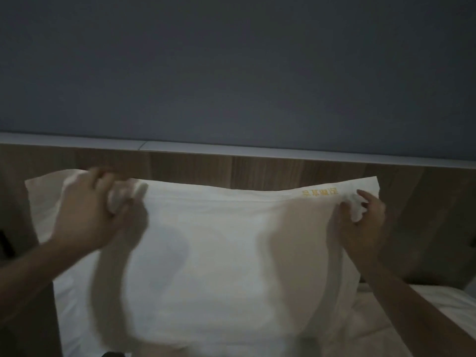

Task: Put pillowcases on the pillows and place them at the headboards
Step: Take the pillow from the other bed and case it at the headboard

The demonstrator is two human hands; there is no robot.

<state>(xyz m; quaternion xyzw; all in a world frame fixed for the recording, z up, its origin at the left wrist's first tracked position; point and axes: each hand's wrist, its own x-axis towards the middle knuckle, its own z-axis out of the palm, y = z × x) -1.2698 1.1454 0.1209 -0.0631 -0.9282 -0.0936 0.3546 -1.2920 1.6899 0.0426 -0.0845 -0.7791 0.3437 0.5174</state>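
A white pillow in its pillowcase (211, 248) stands upright in front of me, its top edge just below the wooden headboard (270, 171). Yellow embroidered lettering sits near the pillowcase's top right corner. My left hand (95, 207) is closed on bunched fabric at the upper left. At the upper right edge, my right hand (360, 222) pinches a fold of the fabric. The picture is dim and the left hand is blurred.
A pale ledge (231, 148) caps the headboard, with a grey-blue wall (231, 68) above it. White bed linen (438, 300) lies at the lower right. A dark object shows at the left edge.
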